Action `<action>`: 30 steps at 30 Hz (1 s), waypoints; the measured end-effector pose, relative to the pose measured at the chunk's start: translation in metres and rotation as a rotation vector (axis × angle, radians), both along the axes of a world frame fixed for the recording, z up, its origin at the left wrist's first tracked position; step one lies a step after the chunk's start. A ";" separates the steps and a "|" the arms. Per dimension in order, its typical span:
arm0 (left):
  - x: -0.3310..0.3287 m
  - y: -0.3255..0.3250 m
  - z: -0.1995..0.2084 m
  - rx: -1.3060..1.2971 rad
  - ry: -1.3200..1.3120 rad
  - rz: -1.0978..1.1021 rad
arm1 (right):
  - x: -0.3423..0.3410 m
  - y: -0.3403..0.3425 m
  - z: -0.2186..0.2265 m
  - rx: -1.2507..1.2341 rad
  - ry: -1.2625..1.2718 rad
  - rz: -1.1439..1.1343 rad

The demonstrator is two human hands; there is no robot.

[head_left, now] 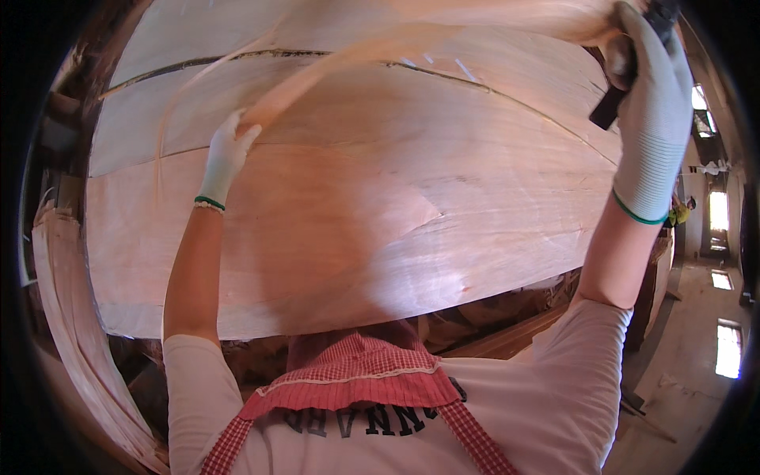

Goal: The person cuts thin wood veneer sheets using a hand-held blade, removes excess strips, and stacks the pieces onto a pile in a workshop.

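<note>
My left hand, in a white glove with a green cuff edge, is closed on a thin strip of wood veneer. The pale strip is blurred and slants up and right from my fingers. At the upper right my right hand, gloved alike, is raised and closed around a dark tool; its exact kind cannot be made out. Beside those fingers, more blurred veneer runs along the top edge. Below both hands lie broad veneer sheets, with ragged edges and a dark seam across the far part.
Long veneer strips hang down at the left side of the work surface. Under the near edge are brown boards and scraps. A floor with loose sticks stretches away on the right, past bright windows.
</note>
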State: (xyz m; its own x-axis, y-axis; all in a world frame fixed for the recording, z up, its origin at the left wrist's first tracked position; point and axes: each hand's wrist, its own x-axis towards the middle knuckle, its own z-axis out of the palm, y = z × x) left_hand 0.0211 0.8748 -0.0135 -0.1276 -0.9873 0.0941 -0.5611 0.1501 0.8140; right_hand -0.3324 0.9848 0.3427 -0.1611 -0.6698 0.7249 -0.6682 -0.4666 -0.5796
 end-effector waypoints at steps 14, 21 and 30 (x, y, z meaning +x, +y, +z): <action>-0.026 0.005 0.155 0.589 -0.097 -0.564 | -0.177 -0.093 -0.002 0.190 0.189 -0.368; -0.027 -0.019 0.155 0.622 -0.648 -0.569 | -0.185 -0.183 -0.175 0.450 -0.039 -0.455; 0.002 -0.055 0.089 0.771 -0.810 -0.473 | -0.181 -0.199 -0.283 0.417 0.034 -0.488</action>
State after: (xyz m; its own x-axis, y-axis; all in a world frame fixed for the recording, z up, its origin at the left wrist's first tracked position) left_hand 0.0236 0.8200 0.0759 -0.2400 -0.5892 -0.7715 -0.9697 0.1083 0.2189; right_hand -0.5133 0.7859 0.0601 -0.5001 -0.7523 0.4289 -0.7676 0.1558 -0.6217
